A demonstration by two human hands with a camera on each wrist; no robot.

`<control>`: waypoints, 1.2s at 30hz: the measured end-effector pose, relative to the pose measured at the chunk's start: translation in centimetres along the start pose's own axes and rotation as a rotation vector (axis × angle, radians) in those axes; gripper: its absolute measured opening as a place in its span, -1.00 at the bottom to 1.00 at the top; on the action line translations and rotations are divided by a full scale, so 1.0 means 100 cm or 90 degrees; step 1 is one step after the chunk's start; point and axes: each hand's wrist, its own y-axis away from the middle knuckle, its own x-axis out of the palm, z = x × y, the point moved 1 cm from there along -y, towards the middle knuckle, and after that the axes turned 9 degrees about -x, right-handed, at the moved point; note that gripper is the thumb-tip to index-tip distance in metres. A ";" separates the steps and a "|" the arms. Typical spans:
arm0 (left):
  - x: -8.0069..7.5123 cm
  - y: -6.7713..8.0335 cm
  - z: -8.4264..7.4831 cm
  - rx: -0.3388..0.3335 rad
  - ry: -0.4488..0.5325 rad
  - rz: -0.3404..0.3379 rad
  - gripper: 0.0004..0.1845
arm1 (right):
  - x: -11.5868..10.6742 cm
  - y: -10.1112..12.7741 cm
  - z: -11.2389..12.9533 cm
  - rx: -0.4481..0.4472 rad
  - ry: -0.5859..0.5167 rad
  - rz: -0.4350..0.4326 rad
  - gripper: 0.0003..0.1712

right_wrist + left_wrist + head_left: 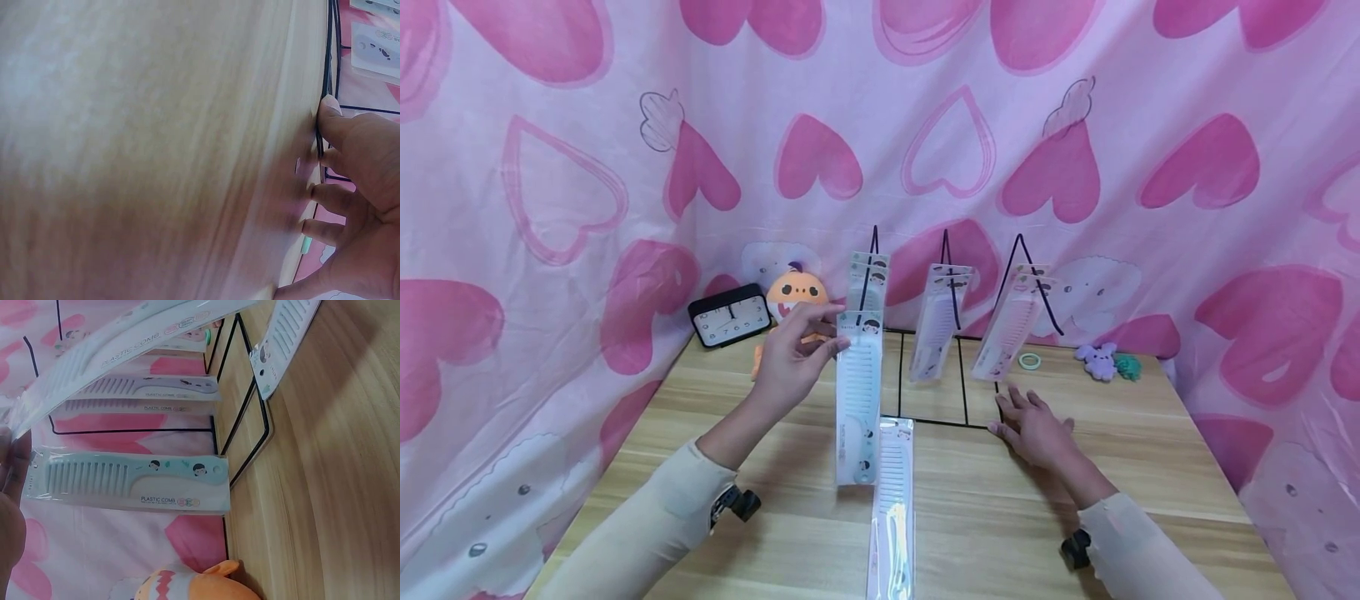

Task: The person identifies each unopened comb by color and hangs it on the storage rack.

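My left hand (833,335) is raised over the table and pinches the top of a packaged pale blue comb (858,400), which hangs straight down. In the left wrist view that comb (131,481) stretches away from my fingers (12,469). A second packaged comb (891,508) lies flat on the table below it. Behind them stands a black wire rack (951,292) with more packaged combs (1011,329) hanging on its hooks. My right hand (1011,408) lies flat on the table, fingers spread. Its fingertips (328,109) touch the rack's wire base (329,62).
A black clock (730,321) and an orange plush toy (796,296) sit at the back left. A green ring (1030,361), a purple plush (1097,360) and a teal toy (1127,367) lie at the back right. A pink heart-print curtain (550,208) surrounds the wooden table (1150,467).
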 end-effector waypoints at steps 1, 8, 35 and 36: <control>0.001 -0.002 0.001 0.002 -0.007 -0.004 -0.48 | 0.000 0.000 0.000 0.000 0.000 0.001 -0.19; 0.005 -0.014 0.004 0.006 -0.063 -0.042 -0.51 | 0.000 -0.001 0.000 0.002 0.001 0.001 -0.20; 0.014 -0.042 0.013 -0.004 -0.104 -0.087 -0.55 | 0.001 -0.002 -0.004 0.000 -0.006 0.003 -0.19; 0.014 -0.042 0.013 -0.002 -0.104 -0.089 -0.55 | 0.001 -0.002 -0.004 0.001 -0.007 0.003 -0.19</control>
